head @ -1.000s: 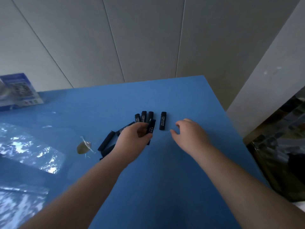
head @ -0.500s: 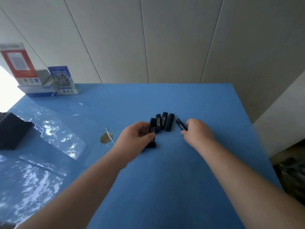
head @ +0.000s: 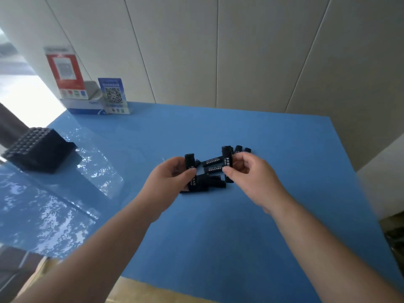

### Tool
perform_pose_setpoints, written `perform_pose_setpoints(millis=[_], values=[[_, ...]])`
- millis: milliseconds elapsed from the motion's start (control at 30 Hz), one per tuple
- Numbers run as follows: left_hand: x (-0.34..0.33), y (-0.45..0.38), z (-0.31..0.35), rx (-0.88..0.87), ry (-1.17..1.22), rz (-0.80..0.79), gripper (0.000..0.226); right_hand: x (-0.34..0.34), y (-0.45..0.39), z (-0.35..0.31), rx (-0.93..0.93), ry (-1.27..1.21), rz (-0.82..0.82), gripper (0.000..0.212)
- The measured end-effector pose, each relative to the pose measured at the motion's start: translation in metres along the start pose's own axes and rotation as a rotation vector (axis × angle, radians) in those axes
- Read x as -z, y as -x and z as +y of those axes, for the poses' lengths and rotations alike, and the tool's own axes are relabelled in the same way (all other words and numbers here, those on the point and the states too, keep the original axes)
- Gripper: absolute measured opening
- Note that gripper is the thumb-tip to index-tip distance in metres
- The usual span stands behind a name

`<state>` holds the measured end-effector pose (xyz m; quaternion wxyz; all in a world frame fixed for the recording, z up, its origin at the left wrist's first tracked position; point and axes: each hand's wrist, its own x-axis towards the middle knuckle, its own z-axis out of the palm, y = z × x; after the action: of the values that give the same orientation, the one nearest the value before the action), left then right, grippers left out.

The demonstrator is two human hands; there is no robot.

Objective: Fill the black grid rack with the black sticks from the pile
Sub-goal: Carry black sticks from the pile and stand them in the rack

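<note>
A pile of black sticks (head: 213,165) with white lettering lies in the middle of the blue table (head: 284,149). My left hand (head: 169,179) holds one black stick (head: 189,162) upright above the pile's left side. My right hand (head: 247,173) grips another black stick (head: 227,158) upright over the pile's right side. The black grid rack (head: 38,148) stands far to the left on the table, well apart from both hands, its top packed with dark stick ends.
Two standing cards, one red (head: 65,73) and one blue with a QR code (head: 113,95), sit with a white box (head: 85,104) at the table's back left. A white panelled wall runs behind. The table's right edge (head: 347,171) drops off near the pile.
Both hands have lifted a stick each off the pile and turned it upright. The view has swung left, so the grid rack shows more fully.
</note>
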<state>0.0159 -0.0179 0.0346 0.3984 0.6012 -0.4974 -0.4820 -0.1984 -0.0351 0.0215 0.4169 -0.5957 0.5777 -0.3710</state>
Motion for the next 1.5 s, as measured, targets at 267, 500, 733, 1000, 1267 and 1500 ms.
perform_pose_setpoints(millis=[267,500,733,1000,1267,1500], values=[[0.104,0.042,-0.027,0.001,0.110,0.107,0.013,-0.100,0.021,-0.053,0.063,-0.026,-0.176,0.005],[0.223,0.095,-0.057,-0.012,0.178,0.180,0.018,-0.216,0.059,-0.105,0.030,-0.093,-0.287,0.008],[0.334,0.134,-0.092,0.018,0.083,0.194,0.012,-0.327,0.087,-0.152,0.086,-0.102,-0.294,0.009],[0.401,0.130,-0.110,0.020,0.090,0.236,0.012,-0.396,0.085,-0.171,0.120,-0.035,-0.309,0.007],[0.448,0.074,-0.103,-0.027,0.076,0.262,0.008,-0.431,0.017,-0.187,0.134,-0.074,-0.265,0.004],[0.477,0.017,-0.096,-0.077,-0.026,0.274,0.015,-0.451,-0.039,-0.192,0.107,-0.061,-0.220,0.006]])
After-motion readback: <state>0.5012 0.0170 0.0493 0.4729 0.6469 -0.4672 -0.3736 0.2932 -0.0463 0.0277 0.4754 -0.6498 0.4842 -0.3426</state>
